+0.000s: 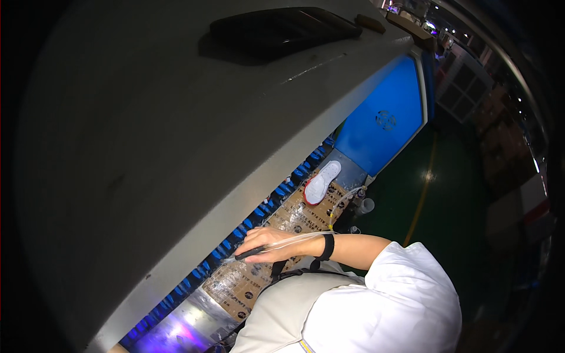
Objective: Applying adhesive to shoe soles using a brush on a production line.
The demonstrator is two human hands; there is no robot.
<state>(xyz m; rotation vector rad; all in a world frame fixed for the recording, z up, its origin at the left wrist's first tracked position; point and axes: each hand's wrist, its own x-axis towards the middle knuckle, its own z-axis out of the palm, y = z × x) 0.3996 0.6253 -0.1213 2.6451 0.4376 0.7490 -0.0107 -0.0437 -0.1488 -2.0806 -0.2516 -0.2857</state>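
Observation:
My right hand (263,243) is closed around a slim black-handled tool (251,252), held low over the work ledge. A clear thin tube (299,237) runs from the hand back along my wrist, which wears a black band (328,247). The tool's tip is too small to make out. Farther along the ledge, beyond the hand, lies a white shoe sole (322,183) with a red edge; nothing touches it from above. My left hand does not show; a small tan patch at the lower left edge cannot be made out.
A large grey machine hood (147,165) rises on the left, with blue strip flaps (226,244) along its lower edge. Printed brown sheeting (232,288) covers the ledge. A blue vented panel (382,117) closes its far end. A white cup (366,206) stands beside the ledge.

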